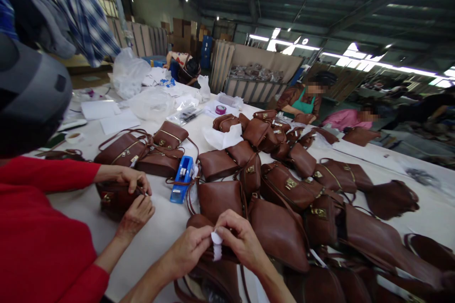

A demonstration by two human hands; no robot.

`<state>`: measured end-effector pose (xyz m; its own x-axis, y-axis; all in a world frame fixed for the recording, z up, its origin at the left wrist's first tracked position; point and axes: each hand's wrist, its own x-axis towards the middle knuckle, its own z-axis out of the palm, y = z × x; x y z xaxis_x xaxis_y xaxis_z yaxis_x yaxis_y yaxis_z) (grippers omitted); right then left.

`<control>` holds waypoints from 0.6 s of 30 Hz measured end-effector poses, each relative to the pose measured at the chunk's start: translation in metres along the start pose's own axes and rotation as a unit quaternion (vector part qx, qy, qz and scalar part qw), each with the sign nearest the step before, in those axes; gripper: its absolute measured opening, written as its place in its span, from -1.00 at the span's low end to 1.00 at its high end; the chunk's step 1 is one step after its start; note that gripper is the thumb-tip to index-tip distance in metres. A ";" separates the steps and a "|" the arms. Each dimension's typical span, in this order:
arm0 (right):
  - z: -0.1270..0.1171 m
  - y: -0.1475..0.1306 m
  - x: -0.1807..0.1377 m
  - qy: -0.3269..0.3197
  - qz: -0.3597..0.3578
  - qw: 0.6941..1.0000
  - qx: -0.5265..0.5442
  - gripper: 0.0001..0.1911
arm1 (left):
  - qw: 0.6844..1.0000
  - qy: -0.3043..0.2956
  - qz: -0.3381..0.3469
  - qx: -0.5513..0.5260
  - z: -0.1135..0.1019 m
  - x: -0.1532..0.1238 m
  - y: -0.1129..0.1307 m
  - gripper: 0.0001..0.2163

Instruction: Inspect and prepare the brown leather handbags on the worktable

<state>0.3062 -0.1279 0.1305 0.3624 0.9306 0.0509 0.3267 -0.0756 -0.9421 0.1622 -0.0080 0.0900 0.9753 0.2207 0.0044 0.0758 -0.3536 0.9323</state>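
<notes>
My left hand [190, 248] and my right hand [239, 236] meet low in the middle, both pinched on a small white strip of foam or paper [216, 245]. They hover over a brown leather handbag [213, 265] lying on the white table [159, 227]. Several more brown handbags [284, 184] with gold clasps lie spread to the right and behind. A blue tape dispenser [182, 179] stands just left of my hands.
A co-worker in a red sleeve [39, 227] sits at my left, both hands [137, 196] on another brown bag. Two other people work at the far right end. Plastic bags [149, 99], papers and a pink tape roll [221, 109] lie at the back.
</notes>
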 end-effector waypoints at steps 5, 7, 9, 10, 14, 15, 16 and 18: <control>0.005 -0.001 -0.004 0.018 -0.031 0.999 -0.027 -0.79 | 0.999 0.012 -0.009 0.034 0.003 0.002 0.000 -0.77; 0.011 -0.007 -0.005 0.059 -0.057 0.996 -0.046 -0.78 | 0.999 0.007 -0.010 0.051 0.006 0.003 0.000 -0.79; 0.015 -0.013 -0.005 0.099 -0.074 0.991 -0.046 -0.75 | 0.999 -0.008 -0.002 0.053 0.007 0.003 0.000 -0.76; 0.016 -0.016 -0.004 0.106 -0.075 0.991 -0.043 -0.75 | 0.999 -0.017 0.005 0.049 0.007 0.003 0.001 -0.74; 0.013 -0.014 0.002 0.062 0.022 0.998 0.019 -0.74 | 0.999 -0.036 -0.006 -0.005 -0.001 -0.002 0.007 -0.65; 0.011 -0.011 0.004 0.049 0.059 0.996 0.051 -0.73 | 0.999 -0.036 -0.014 -0.018 -0.003 -0.003 0.009 -0.64; 0.009 -0.008 0.006 0.038 0.088 0.992 0.082 -0.72 | 0.999 -0.037 -0.014 -0.022 -0.005 -0.004 0.011 -0.63; 0.007 -0.007 0.008 0.027 0.111 0.986 0.124 -0.71 | 0.999 -0.047 0.009 0.007 -0.007 -0.005 0.011 -0.62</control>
<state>0.3006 -0.1170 0.1350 0.4494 0.8800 -0.1540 0.0131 -0.1788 -0.9838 0.1565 -0.0072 0.1027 0.9917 0.1278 -0.0142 0.0608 -0.3687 0.9276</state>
